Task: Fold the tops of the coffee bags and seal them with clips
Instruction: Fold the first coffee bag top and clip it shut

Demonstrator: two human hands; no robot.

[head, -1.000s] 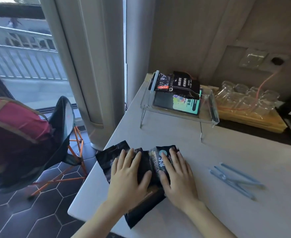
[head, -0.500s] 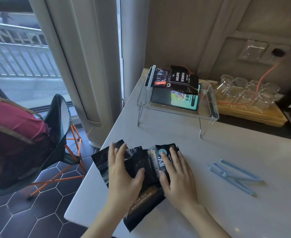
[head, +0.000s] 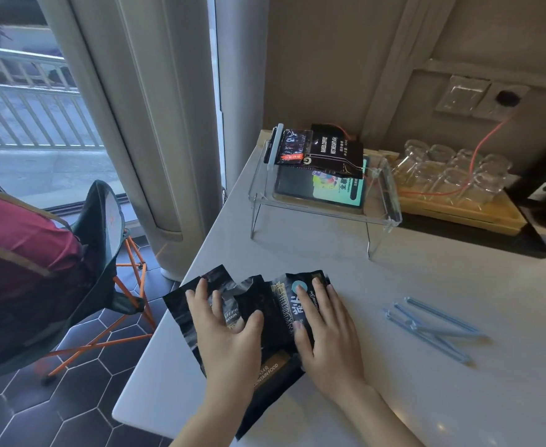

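Both hands lie flat with fingers spread on the black coffee bags (head: 265, 321) at 6 o'clock on the surface (head: 426, 398): left hand (head: 229, 337), right hand (head: 326, 330). Blue clips (head: 433, 327) lie loose at 3 o'clock.

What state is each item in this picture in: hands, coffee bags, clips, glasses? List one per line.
Left hand: flat, fingers spread, pressing the bag.
Right hand: flat, pressing the bag.
Black foil coffee bag on the white table: lying flat, top open, unclipped.
Pale blue plastic sealing clips: lying loose, untouched.
Black coffee bags on the clear acrylic stand: one clipped shut.
Clear drinking glasses: on a wooden tray.
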